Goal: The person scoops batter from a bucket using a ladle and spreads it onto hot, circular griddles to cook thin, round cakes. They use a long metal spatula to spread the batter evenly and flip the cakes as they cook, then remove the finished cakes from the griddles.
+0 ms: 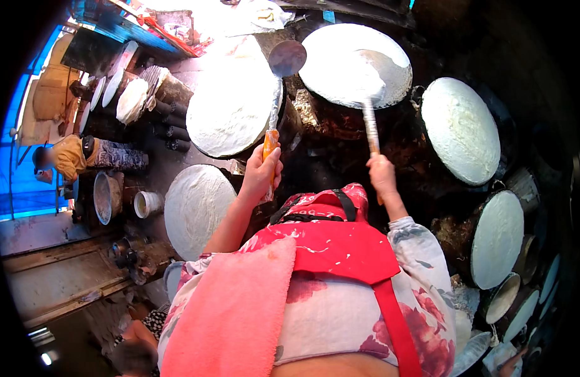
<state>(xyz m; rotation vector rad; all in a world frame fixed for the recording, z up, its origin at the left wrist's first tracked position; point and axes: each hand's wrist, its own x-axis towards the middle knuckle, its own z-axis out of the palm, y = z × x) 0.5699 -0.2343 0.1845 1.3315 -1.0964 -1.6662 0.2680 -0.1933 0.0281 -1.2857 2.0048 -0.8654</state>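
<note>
My left hand [262,171] is closed round the orange handle of a long-handled ladle [287,58]; its round brown head points away from me, beside the far middle pan. In my right hand [382,174] is a second long-handled tool [370,125] with a whitish shaft. Its head lies on the far round pan [328,50], in white batter too bright to show its shape. A greyish patch [390,63] shows on that pan beside the tool. A white-coated round pan [233,100] stands left of it, close to my left hand.
More white-coated round pans stand at near left [199,207], at right [459,129] and at lower right [497,239]. A white bucket [148,204] and a basin [106,198] sit at left. A person in a yellow top [76,157] is beyond them; another person [136,352] is at lower left.
</note>
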